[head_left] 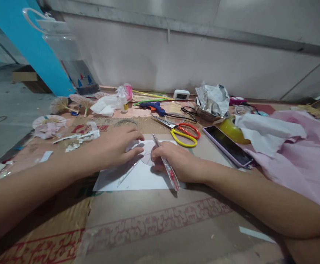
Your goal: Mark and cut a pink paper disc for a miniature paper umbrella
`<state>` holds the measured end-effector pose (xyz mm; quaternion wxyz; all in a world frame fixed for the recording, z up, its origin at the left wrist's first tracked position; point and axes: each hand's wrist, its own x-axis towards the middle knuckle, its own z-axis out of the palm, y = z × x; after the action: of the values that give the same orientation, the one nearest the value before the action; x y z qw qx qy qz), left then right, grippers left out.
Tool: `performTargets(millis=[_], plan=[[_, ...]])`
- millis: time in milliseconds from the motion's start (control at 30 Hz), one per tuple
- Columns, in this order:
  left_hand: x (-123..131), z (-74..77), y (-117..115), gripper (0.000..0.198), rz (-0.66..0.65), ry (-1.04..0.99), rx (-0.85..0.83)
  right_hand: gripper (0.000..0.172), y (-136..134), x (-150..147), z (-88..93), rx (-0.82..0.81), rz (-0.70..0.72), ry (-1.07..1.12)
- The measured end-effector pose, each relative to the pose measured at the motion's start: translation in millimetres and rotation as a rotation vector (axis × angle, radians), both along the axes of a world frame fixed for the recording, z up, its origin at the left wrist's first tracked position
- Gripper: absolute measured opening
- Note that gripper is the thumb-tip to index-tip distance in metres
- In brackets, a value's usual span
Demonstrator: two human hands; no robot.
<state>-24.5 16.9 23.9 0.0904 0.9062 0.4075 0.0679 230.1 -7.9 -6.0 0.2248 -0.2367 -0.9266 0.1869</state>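
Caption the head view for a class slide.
Right hand holding a pen over white paper, scissors lying beyond.

Around the view's centre, a tall clear plastic bottle [69, 51] stands at ten o'clock, a blue-and-orange glue gun [154, 106] lies near twelve, and red-and-yellow-handled steel scissors [173, 127], then a black-screened, lilac-cased phone [228, 146], lie at three.

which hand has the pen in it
The right hand: its fingers close around the clear-and-red pen. The left hand holds no pen, its thumb and forefinger apart over the paper.
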Motion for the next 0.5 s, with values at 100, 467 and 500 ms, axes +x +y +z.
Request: performTargets(millis=[100, 467, 500], plan=[[-13.6, 6.0, 10.0, 0.056, -0.087, 0.04, -0.12, 0.021, 2.4, -0.3, -1.2, 0.012, 0.01, -0.056], [-20.7, 6.6, 15.6, 0.048, 0.067, 0.236, -0.314, 0.016, 12.6, 6.8, -3.5, -0.06, -0.356, 0.215], [-22.4, 5.4, 16.1, 0.048, 0.063, 0.236, -0.322, 0.013, 12.6, 6.8, -4.0, -0.068, -0.353, 0.23]])
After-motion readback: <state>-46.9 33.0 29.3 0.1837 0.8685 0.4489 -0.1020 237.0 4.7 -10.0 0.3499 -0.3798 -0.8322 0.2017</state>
